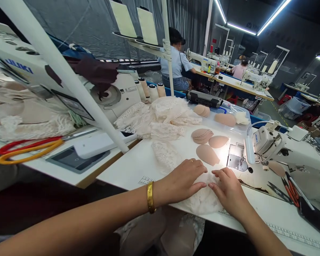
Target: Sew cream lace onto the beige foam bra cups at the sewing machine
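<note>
My left hand (182,180) lies flat, fingers stretched out, on a piece of white lace (202,201) at the near edge of the sewing table (138,167). My right hand (229,190) rests beside it on the same lace, fingers curled down and pressing it. A gold bangle (150,197) is on my left wrist. Just beyond my fingers lies a beige bra cup pad (206,154), with another pad (218,141) and a fanned stack of pads (201,136) further back. The needle plate (236,158) of the sewing machine (269,142) is lit, to the right of my hands.
A heap of cream lace (162,117) covers the table's far part, with more pads (225,119) behind. Red and yellow scissors (26,147) lie on the left table. Snips (288,188) lie at right. Thread cones (149,89) stand behind. Other people sit at machines in the background.
</note>
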The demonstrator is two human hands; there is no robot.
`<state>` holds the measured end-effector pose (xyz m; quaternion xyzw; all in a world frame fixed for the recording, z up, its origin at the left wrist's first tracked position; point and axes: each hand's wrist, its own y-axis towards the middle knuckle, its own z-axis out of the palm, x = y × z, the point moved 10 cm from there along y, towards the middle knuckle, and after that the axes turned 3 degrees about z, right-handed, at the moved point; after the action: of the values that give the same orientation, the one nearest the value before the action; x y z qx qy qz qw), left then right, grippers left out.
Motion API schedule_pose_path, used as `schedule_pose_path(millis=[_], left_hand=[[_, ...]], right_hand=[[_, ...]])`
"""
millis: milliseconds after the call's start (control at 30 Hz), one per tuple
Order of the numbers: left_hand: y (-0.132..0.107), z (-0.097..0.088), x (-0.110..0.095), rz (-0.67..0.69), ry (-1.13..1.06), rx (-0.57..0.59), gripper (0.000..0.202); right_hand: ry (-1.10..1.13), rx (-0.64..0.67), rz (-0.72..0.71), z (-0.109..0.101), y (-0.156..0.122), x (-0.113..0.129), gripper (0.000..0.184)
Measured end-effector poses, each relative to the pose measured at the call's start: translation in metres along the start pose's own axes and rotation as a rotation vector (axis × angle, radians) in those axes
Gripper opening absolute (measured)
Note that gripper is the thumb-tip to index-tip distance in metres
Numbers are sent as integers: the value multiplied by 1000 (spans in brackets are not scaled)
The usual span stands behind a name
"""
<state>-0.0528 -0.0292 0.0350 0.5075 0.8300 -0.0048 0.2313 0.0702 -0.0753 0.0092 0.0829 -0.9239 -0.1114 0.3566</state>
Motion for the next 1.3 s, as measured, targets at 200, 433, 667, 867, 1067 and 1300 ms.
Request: schedule_pose_path(millis=[200, 433, 667, 867, 1067, 1300], left_hand=[[-4, 6, 1, -24, -136, 55, 22], [17, 7, 20, 65, -202, 193, 29], [65, 3, 37, 310, 306, 69, 20], [67, 15, 31, 389, 363, 21, 19], [79, 3, 25, 370, 348, 26, 26], [66, -34, -2, -11, -210, 15, 28]], right_hand=[[31, 35, -72, 2, 6, 21, 12], [450, 103, 279, -18, -4, -21, 33], [645, -61, 430, -15, -3, -70, 46], [671, -75, 431, -14, -2, -67, 45], [738, -59, 439, -16, 0, -65, 41], [755, -54, 426, -16, 0, -66, 48]])
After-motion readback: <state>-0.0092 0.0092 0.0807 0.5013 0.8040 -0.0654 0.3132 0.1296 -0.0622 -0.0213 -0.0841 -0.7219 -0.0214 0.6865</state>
